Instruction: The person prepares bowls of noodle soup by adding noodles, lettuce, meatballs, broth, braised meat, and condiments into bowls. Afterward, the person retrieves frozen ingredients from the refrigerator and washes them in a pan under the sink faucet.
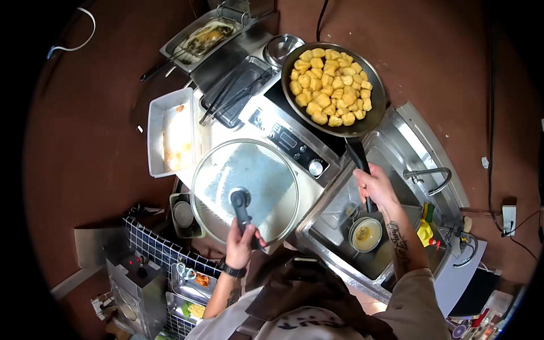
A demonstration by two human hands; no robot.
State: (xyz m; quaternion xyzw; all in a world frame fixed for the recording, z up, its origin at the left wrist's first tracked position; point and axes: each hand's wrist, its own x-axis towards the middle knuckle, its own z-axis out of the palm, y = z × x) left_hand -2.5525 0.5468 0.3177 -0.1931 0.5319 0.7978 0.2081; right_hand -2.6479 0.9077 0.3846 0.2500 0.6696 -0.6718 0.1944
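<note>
My right hand (375,186) is closed round the black handle of a frying pan (371,122). Golden fried chunks (328,88), perhaps tofu puffs, fill the pan's bottom in roughly one layer. The pan stands over the far end of an induction cooker (294,144) with a dial and buttons. On the other side, my left hand (240,247) grips the dark upright handle of a round glass lid (266,181). That lid is off the pan, above the pale counter; whether it touches the counter I cannot tell.
A sink (391,153) with a tap (428,173) lies on the right, holding a bowl (365,235) of cloudy liquid. At the left is a white plastic tub (152,136). Tongs (218,99) rest on a metal tray; a fryer (198,42) with oil stands behind.
</note>
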